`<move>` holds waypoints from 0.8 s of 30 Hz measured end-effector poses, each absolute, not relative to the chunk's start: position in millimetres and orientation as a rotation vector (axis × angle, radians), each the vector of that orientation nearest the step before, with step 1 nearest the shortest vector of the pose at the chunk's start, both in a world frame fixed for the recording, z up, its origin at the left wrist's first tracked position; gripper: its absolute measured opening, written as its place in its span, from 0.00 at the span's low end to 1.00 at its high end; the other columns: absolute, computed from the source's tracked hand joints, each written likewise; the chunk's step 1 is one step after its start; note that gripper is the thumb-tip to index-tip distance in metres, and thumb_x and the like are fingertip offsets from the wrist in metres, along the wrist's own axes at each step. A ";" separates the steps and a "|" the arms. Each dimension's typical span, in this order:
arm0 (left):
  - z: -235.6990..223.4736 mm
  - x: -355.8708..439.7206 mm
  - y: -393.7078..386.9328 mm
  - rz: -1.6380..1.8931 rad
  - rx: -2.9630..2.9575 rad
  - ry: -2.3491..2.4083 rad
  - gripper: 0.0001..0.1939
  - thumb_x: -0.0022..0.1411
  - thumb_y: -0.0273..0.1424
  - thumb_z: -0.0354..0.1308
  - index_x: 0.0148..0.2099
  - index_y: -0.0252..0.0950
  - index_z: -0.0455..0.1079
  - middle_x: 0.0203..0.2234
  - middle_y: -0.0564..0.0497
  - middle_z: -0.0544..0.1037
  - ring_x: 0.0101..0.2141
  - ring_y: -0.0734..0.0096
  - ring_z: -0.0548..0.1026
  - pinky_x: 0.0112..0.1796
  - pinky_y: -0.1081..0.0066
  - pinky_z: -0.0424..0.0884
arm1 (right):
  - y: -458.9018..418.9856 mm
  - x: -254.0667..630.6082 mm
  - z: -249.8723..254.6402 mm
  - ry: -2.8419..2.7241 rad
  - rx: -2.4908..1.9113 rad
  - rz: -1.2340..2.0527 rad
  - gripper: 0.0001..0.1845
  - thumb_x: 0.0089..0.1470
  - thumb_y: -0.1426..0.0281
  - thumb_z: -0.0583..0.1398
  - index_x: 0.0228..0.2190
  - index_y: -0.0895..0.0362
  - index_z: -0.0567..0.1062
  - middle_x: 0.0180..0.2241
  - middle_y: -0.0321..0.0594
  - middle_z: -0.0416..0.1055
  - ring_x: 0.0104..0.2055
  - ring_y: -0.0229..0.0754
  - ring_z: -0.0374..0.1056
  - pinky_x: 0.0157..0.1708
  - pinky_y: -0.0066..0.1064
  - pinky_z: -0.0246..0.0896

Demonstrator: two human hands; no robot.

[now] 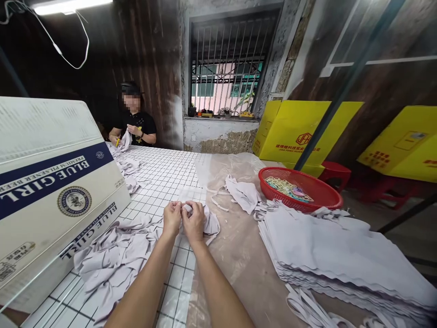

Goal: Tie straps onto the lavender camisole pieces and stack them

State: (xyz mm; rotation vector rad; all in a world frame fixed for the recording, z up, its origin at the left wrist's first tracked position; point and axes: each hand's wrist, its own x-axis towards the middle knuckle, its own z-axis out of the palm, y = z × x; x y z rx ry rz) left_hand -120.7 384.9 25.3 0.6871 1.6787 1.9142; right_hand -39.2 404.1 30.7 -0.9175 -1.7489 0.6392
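Note:
My left hand (pixel 172 217) and my right hand (pixel 193 221) are close together over the middle of the table, fingers pinched on one light grey cloth piece (pixel 212 223). Most of that piece hangs out on the right side of my right hand. What exactly lies between the fingertips is hidden. To the left is a loose heap of similar grey cloth pieces (pixel 116 259). Beyond my hands, another grey cloth piece (pixel 243 193) with thin straps rests on the plastic sheet (pixel 235 264).
A tall stack of flat grey cloth (pixel 334 250) and loose straps (pixel 307 305) lie at right. Behind them sits a red basket (pixel 324 196) holding small coloured loops. A large carton (pixel 44 182) stands at left. Across the white gridded table (pixel 164 168), a co-worker (pixel 139 120) handles cloth.

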 end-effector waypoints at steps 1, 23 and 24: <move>25.6 -120.0 384.9 1.926 0.663 1.654 0.15 0.57 0.43 0.57 0.35 0.35 0.65 0.22 0.50 0.78 0.27 0.66 0.79 0.29 0.70 0.74 | 403.2 -39.3 31.1 -1.754 -0.919 0.631 0.08 0.55 0.69 0.59 0.37 0.54 0.76 0.40 0.42 0.72 0.45 0.45 0.67 0.47 0.35 0.59; 23.0 -119.4 382.5 1.811 0.661 1.848 0.07 0.63 0.30 0.52 0.32 0.35 0.65 0.29 0.44 0.81 0.25 0.66 0.79 0.30 0.67 0.75 | 444.4 -40.2 -15.7 -1.643 -0.898 0.984 0.13 0.53 0.68 0.52 0.35 0.58 0.76 0.33 0.44 0.80 0.34 0.42 0.76 0.35 0.31 0.70; 26.2 -122.8 378.8 1.801 0.726 1.911 0.06 0.63 0.30 0.53 0.32 0.36 0.66 0.29 0.45 0.81 0.26 0.66 0.79 0.32 0.67 0.74 | 442.7 -39.9 -13.7 -1.675 -0.888 0.964 0.13 0.54 0.68 0.53 0.35 0.57 0.76 0.33 0.43 0.79 0.34 0.42 0.75 0.35 0.31 0.70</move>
